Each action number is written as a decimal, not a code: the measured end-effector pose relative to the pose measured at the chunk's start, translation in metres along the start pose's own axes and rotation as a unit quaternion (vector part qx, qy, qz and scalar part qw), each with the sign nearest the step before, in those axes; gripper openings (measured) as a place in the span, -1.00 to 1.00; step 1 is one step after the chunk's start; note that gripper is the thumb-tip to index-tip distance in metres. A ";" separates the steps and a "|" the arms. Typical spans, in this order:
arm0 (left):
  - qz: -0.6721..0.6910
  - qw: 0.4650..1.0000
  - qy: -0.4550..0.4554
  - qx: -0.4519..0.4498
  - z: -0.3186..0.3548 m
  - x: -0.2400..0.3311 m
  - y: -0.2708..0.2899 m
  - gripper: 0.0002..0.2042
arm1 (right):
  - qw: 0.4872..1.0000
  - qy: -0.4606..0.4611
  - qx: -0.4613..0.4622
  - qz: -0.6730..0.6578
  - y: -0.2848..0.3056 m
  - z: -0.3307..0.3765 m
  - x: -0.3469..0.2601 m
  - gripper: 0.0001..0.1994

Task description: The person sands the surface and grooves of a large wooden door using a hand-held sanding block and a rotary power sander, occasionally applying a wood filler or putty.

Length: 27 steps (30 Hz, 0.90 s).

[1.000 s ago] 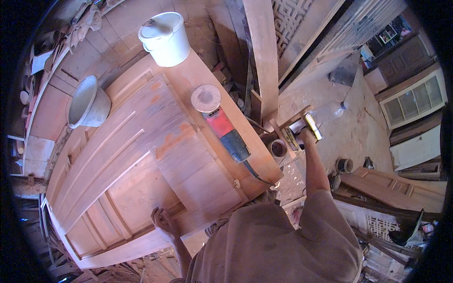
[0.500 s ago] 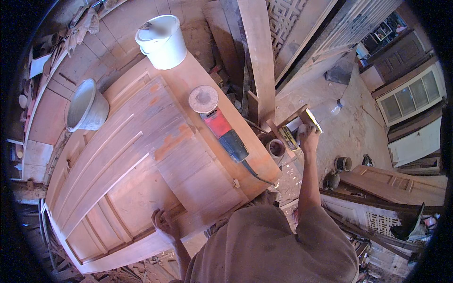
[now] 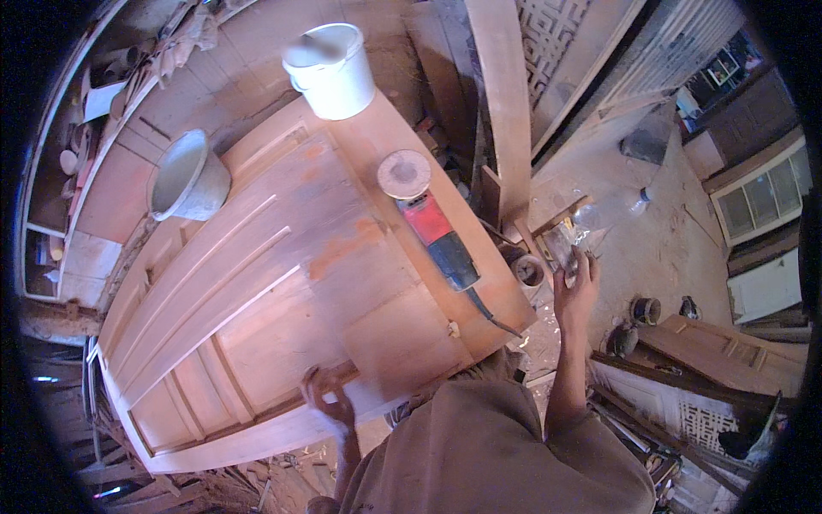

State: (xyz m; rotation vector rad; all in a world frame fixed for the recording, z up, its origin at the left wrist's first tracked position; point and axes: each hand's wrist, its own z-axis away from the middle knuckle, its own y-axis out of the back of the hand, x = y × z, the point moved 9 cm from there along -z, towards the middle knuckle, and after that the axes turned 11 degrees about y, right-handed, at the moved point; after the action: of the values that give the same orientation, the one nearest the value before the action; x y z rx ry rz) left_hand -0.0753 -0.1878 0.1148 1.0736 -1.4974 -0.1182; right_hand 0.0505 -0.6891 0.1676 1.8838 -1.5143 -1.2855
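Note:
My right hand (image 3: 576,287) is stretched out past the right corner of the wooden door, fingers spread. Its fingertips are close to a small shiny, see-through thing (image 3: 567,244) whose kind I cannot make out. My left hand (image 3: 328,396) hangs over the door's near edge, fingers loosely bent and apart, holding nothing. Between and beyond the hands lies the large panelled wooden door (image 3: 257,317). An angle grinder (image 3: 435,236) with a red and black body and a round sanding disc (image 3: 403,175) rests on it, disc facing up.
A white bucket (image 3: 341,86) stands on the door's far end. A grey bucket (image 3: 199,182) sits at its left edge. The grinder's cord (image 3: 492,315) trails toward the right corner. Near my right hand are a small tin (image 3: 528,271) and an upright board (image 3: 505,111). A plastic bottle (image 3: 640,201) lies on the floor.
My right hand has drawn back a little toward me, its fingers now spread; the bright-edged flat thing at it no longer shows. The whole view has shifted, moving the scene rightward.

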 end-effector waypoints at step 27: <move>0.431 0.863 -0.024 -0.261 -0.009 0.131 -0.087 0.03 | 0.753 -0.054 -0.368 -0.543 -0.058 0.066 -0.191 -0.69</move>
State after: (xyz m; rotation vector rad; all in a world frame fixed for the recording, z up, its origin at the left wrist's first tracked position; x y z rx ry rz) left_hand -0.0007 -0.3192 0.1590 -0.0846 -1.7262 0.0814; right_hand 0.0284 -0.4794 0.1672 2.0542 0.3392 -2.0196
